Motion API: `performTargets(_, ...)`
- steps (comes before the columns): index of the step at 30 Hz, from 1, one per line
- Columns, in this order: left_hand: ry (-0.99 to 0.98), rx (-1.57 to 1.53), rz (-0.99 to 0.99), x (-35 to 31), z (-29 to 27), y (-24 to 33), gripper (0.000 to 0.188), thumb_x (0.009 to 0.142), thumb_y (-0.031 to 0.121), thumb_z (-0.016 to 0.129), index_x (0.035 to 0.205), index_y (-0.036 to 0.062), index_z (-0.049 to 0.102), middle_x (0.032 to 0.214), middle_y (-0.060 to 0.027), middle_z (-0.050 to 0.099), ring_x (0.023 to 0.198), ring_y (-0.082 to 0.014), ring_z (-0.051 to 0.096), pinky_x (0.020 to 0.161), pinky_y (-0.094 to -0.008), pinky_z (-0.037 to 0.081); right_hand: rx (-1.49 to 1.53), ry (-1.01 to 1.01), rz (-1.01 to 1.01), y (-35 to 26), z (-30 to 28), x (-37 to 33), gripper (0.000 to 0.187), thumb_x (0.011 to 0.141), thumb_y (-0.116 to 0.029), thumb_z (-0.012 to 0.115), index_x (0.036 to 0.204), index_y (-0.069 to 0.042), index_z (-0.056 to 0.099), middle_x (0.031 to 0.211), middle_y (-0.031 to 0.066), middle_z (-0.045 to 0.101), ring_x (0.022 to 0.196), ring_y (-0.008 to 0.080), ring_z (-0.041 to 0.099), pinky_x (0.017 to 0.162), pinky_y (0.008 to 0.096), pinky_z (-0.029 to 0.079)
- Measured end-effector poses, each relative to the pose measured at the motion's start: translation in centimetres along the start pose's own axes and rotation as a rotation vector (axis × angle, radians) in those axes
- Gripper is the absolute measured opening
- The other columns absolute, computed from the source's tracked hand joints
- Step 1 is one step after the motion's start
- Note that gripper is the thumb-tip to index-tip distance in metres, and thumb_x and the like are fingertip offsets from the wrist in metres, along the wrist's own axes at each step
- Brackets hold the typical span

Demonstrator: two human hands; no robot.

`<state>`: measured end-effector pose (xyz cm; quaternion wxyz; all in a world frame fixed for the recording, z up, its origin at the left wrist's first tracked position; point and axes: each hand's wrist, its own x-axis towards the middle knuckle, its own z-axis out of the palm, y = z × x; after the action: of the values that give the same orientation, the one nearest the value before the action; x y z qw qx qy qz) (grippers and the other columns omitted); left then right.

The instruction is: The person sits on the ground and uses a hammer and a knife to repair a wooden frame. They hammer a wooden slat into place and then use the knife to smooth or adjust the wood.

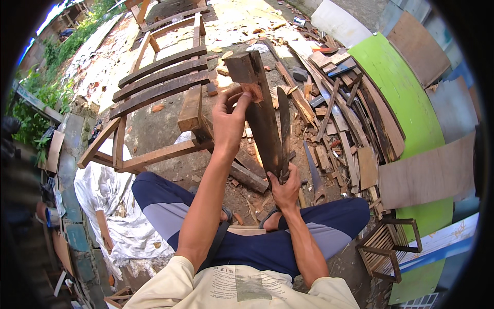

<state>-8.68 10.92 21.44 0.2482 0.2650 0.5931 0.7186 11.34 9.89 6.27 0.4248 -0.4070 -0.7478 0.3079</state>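
Observation:
A dark, thick wooden beam stands tilted up in front of me, with a reddish, freshly cut patch near its upper end. My left hand is closed at the beam's left edge, its thumb on that patch and its fingers curled. Around the handle of a machete my right hand is closed, against the beam's lower end. The machete's dark blade points upward along the beam's right side. Whether the right hand grips the beam too is hard to tell.
A wooden chair frame with slats lies ahead on the left. Wood scraps are heaped at right, beside a handsaw on the ground. White sacking lies left of my knee, and a small slatted wooden piece stands at lower right.

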Motion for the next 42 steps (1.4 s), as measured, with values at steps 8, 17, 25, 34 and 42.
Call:
performTargets(8, 0.099, -0.273, -0.200, -0.1, 0.5, 0.3, 0.032, 0.094, 0.020, 0.067, 0.119, -0.0006, 0.066, 0.099, -0.0085, 0.069, 0.092, -0.0140, 0.065, 0.082, -0.0308, 0.052, -0.169, 0.050, -0.155, 1.0, 0.2, -0.6, 0.041, 0.074, -0.005, 0.082, 0.105, 0.001, 0.054, 0.109, 0.0215, 0.058, 0.106, 0.0428, 0.056, 0.093, 0.0504, 0.046)
performTargets(17, 0.094, -0.205, -0.253, 2.2, 0.5, -1.0, 0.024, 0.104, 0.021, 0.056, 0.119, 0.0042, 0.063, 0.093, -0.0018, 0.067, 0.077, -0.0104, 0.064, 0.066, -0.0284, 0.053, -0.241, 0.084, -0.158, 0.7, 0.6, -0.6, 0.042, 0.072, -0.005, 0.082, 0.104, 0.001, 0.054, 0.106, 0.0203, 0.057, 0.103, 0.0410, 0.056, 0.091, 0.0489, 0.046)
performTargets(25, -0.030, -0.397, -0.372, 5.1, 2.0, -3.5, 0.026, 0.106, 0.030, 0.053, 0.111, 0.0066, 0.064, 0.085, -0.0062, 0.071, 0.067, -0.0148, 0.066, 0.063, -0.0308, 0.055, -0.231, 0.118, -0.029, 0.2, 1.3, 0.3, 0.046, 0.071, -0.009, 0.086, 0.103, 0.000, 0.054, 0.100, 0.0169, 0.055, 0.099, 0.0389, 0.055, 0.086, 0.0475, 0.045)
performTargets(34, -0.186, -0.469, -0.449, 6.5, 5.4, -3.0, 0.043, 0.110, 0.036, 0.041, 0.124, 0.0024, 0.063, 0.103, -0.0095, 0.071, 0.089, -0.0178, 0.068, 0.084, -0.0368, 0.056, -0.200, 0.196, 0.015, 0.8, 1.4, 1.4, 0.050, 0.069, -0.011, 0.090, 0.101, -0.001, 0.053, 0.098, 0.0161, 0.054, 0.097, 0.0385, 0.053, 0.084, 0.0479, 0.043)
performTargets(42, -0.234, -0.471, -0.385, 6.5, 6.6, -2.3, 0.044, 0.108, 0.045, 0.039, 0.117, 0.0092, 0.063, 0.092, -0.0074, 0.070, 0.084, -0.0189, 0.068, 0.081, -0.0383, 0.057, -0.166, 0.189, 0.027, -0.2, 1.2, 1.3, 0.048, 0.070, -0.011, 0.090, 0.098, -0.002, 0.052, 0.094, 0.0139, 0.051, 0.092, 0.0356, 0.052, 0.082, 0.0459, 0.042)
